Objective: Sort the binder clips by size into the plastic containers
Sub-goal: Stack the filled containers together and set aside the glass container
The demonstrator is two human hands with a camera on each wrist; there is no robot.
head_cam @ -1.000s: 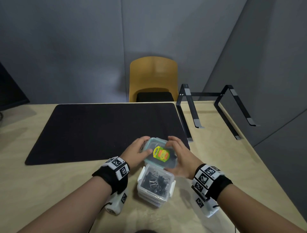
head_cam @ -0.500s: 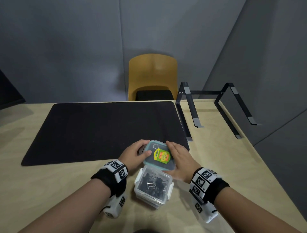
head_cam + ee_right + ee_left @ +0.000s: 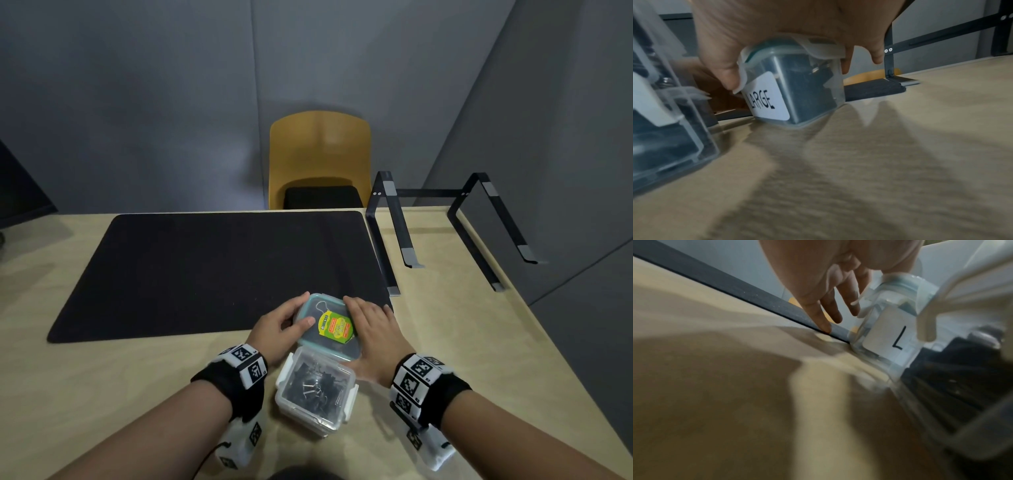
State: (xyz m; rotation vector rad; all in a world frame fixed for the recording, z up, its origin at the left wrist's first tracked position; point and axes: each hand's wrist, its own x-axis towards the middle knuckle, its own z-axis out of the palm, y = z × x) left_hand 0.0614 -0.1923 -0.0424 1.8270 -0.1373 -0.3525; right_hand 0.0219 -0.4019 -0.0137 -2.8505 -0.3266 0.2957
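Observation:
A plastic container with a teal-rimmed lid (image 3: 337,347) and a yellow-green sticker stands at the black mat's near right corner. Its side label (image 3: 766,100) reads LARGE, and dark clips show through the wall. My left hand (image 3: 306,308) grips its left side, thumb on the lid, with the fingers (image 3: 830,311) reaching down beside it. From the right, my right hand (image 3: 356,315) holds it, thumb (image 3: 727,78) at the near corner and fingers over the far clasp. A second clear container (image 3: 315,390), closed and full of black binder clips, sits right in front of it.
The black mat (image 3: 212,270) covers the middle of the wooden table (image 3: 479,359). A black laptop stand (image 3: 394,233) stands at the back right. A yellow chair (image 3: 320,154) is behind the table, and a dark monitor edge (image 3: 20,192) shows at far left.
Both hands have stayed on the teal-lidded container. My right fingers have flattened over its right side, and the container has shifted slightly on the table.

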